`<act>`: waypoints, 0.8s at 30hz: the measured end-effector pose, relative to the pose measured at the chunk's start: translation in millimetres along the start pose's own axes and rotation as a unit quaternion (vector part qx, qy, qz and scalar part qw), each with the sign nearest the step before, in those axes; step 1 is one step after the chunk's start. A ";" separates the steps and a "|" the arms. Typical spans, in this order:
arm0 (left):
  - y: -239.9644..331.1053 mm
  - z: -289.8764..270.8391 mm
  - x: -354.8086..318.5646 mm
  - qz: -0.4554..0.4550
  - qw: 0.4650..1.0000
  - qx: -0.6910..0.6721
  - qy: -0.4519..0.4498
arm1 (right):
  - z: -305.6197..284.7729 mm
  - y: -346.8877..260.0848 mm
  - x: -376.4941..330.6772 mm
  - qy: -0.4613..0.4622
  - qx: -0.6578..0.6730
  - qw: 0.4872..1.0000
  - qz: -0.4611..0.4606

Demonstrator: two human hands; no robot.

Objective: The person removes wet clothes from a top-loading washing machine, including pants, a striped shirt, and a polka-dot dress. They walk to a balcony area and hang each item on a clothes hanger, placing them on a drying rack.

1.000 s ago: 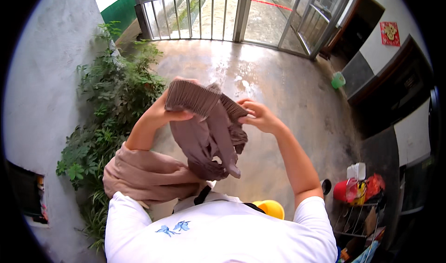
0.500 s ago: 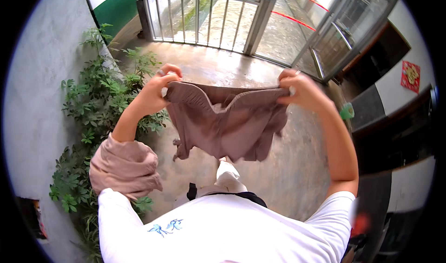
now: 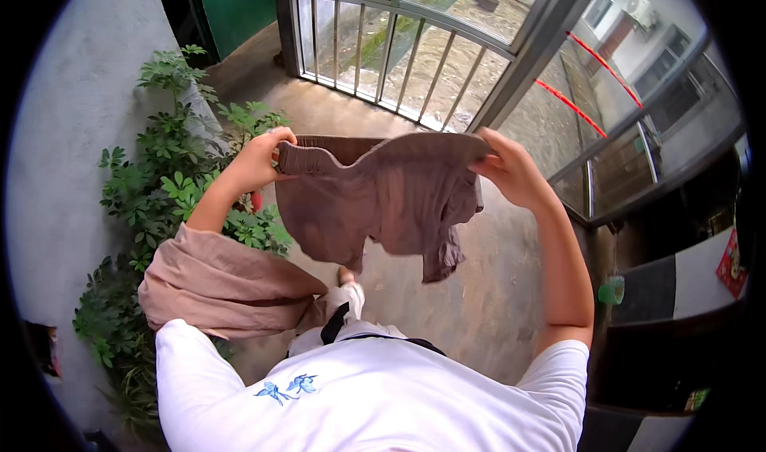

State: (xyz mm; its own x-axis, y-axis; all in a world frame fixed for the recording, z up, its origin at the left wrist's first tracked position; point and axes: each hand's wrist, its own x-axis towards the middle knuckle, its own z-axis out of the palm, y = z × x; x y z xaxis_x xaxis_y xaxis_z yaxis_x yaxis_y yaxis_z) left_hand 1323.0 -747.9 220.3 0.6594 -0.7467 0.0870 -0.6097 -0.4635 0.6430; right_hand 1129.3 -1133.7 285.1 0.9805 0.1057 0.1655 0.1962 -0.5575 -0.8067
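Note:
I hold a brown-grey pair of shorts (image 3: 383,201) spread out in front of me by its elastic waistband. My left hand (image 3: 259,158) grips the left end of the waistband, and my right hand (image 3: 511,169) grips the right end. The legs hang down loose and crumpled. A second, tan garment (image 3: 219,284) is draped over my left upper arm. Below the shorts, one of my feet in a white shoe (image 3: 351,296) shows on the concrete floor (image 3: 479,308).
Green leafy plants (image 3: 159,189) grow along the grey wall (image 3: 72,149) at my left. A metal barred gate (image 3: 383,53) stands ahead, with a glazed door frame (image 3: 622,165) at the right. A small green cup (image 3: 613,290) sits at the right.
My hands have moved apart and lifted the shorts from a bunched bundle into a flat spread held by the waistband. My view has tilted up toward the gate.

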 end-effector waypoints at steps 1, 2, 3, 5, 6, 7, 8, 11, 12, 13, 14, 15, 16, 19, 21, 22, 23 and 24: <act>-6.6 -9.4 12.1 0.068 0.993 0.097 0.016 | 2.4 -17.0 27.4 -0.014 -0.045 0.998 -0.043; -5.9 -12.2 35.2 0.085 0.991 0.100 0.010 | 5.9 -26.8 64.5 -0.030 -0.086 0.994 -0.062; 5.9 -10.7 62.1 0.106 0.990 0.096 -0.002 | 11.9 -26.1 95.5 -0.044 -0.129 0.988 -0.071; 25.5 -17.5 115.9 0.204 0.977 -0.043 -0.042 | 25.7 -7.0 155.7 -0.080 -0.187 0.968 -0.149; 28.5 -12.9 138.9 0.143 0.968 -0.196 -0.057 | 28.9 -2.8 185.0 -0.084 -0.168 0.971 -0.149; 26.2 -12.6 160.5 0.079 0.933 -0.344 -0.068 | 30.4 1.2 213.6 -0.088 -0.149 0.974 -0.149; 14.5 -20.4 183.7 0.030 0.935 -0.344 -0.082 | 27.8 4.3 243.3 -0.089 -0.133 0.975 -0.155; -20.2 -47.5 250.6 -0.069 0.946 -0.298 -0.105 | 14.9 16.9 320.6 -0.046 -0.088 0.987 -0.122; -27.9 -60.3 268.3 -0.071 0.960 -0.252 -0.101 | 15.5 27.2 345.4 -0.018 -0.094 0.988 -0.118; -33.9 -73.1 285.2 -0.074 0.971 -0.206 -0.097 | 16.4 41.1 370.1 0.029 -0.101 0.985 -0.136; -36.3 -83.0 300.7 -0.079 0.982 -0.172 -0.019 | 20.1 59.4 394.8 0.075 -0.109 0.979 -0.152; -48.9 -90.3 322.6 -0.089 0.986 -0.139 0.003 | 22.4 74.8 419.2 0.120 -0.117 0.972 -0.167; -62.2 -97.3 344.4 -0.100 0.989 -0.105 0.025 | 22.9 86.5 443.1 0.141 -0.086 0.977 -0.132; -119.9 -107.7 398.9 -0.116 0.977 -0.177 0.017 | 25.4 127.0 517.1 0.166 -0.092 0.965 -0.183; -153.2 -120.3 436.5 -0.146 0.957 -0.245 -0.047 | 17.0 147.7 567.6 0.127 -0.094 0.970 -0.182; -168.1 -128.3 454.6 -0.178 0.945 -0.258 -0.096 | 13.9 157.7 593.0 0.108 -0.094 0.973 -0.182; -180.2 -140.6 471.2 -0.210 0.929 -0.270 -0.143 | 12.3 163.0 619.3 0.076 -0.064 0.979 -0.179; -203.1 -138.9 487.4 -0.197 0.910 -0.332 -0.148 | 12.5 167.2 644.6 0.043 -0.033 0.983 -0.176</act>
State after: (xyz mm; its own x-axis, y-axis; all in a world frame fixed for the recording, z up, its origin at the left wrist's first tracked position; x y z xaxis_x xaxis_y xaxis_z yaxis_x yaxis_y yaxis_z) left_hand 1829.4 -951.5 237.8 0.5615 -0.7266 -0.3960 0.1136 -0.4063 0.9066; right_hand 1794.2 -1148.5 249.8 0.8470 0.2327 0.4779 0.5197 -0.5513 -0.6526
